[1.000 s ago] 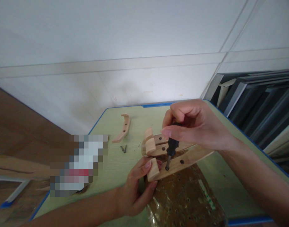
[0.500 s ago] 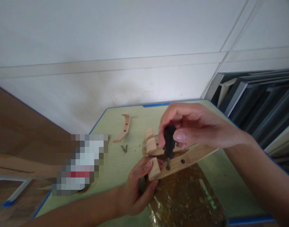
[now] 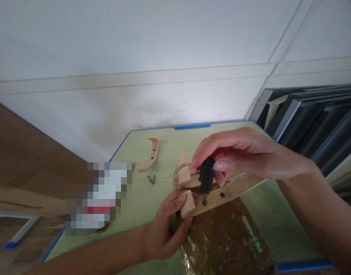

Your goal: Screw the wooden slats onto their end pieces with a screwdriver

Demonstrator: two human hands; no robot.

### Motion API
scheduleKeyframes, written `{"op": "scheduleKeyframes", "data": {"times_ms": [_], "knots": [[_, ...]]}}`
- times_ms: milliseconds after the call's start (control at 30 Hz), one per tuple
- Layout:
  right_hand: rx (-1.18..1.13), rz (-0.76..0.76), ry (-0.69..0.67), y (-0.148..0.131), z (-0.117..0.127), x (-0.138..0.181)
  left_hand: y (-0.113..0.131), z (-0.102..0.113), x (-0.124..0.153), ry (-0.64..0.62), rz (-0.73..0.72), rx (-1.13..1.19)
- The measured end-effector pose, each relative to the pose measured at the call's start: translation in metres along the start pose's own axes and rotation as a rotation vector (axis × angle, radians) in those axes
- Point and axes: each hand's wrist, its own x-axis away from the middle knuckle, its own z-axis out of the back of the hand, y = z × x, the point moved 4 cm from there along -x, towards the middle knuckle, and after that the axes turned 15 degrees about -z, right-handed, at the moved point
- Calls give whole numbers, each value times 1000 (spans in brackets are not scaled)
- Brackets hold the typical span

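My right hand (image 3: 235, 154) pinches the black handle of a short screwdriver (image 3: 206, 176). The screwdriver stands nearly upright, its tip at a hole with a screw near the left end of a curved wooden hook (image 3: 238, 190). Fingers of my left hand (image 3: 172, 221) grip the upturned end of this hook. A second wooden hook (image 3: 184, 176) lies just behind it, partly covered by my right hand. Both rest on a brown block wrapped in clear tape (image 3: 221, 236), whose top is dotted with small holes.
Another wooden hook (image 3: 154, 154) with two holes lies farther back on the pale green table (image 3: 129, 202). Near it are a few dark screws (image 3: 151, 179). A blurred-out item (image 3: 103, 198) sits at the table's left edge. Dark panels (image 3: 316, 114) lean at the right, beside the white wall (image 3: 152, 103).
The screwdriver stays at the same hole while my right hand has turned slightly around its handle, fingers shifted. My left hand keeps its hold on the hook.
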Motion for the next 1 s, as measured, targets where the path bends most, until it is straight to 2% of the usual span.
{"op": "scheduleKeyframes", "data": {"times_ms": [233, 367, 600, 733, 1000], "knots": [[120, 85, 120, -3, 4, -1, 0, 0, -3, 11, -18, 16], [81, 41, 193, 1, 6, -1, 0, 0, -3, 7, -23, 0], [219, -10, 271, -3, 1, 5, 0, 0, -4, 21, -12, 22], [233, 8, 331, -2, 1, 3, -1, 0, -4, 21, -11, 29], [235, -34, 345, 1, 2, 0, -1, -1, 0, 4, 3, 16]]}}
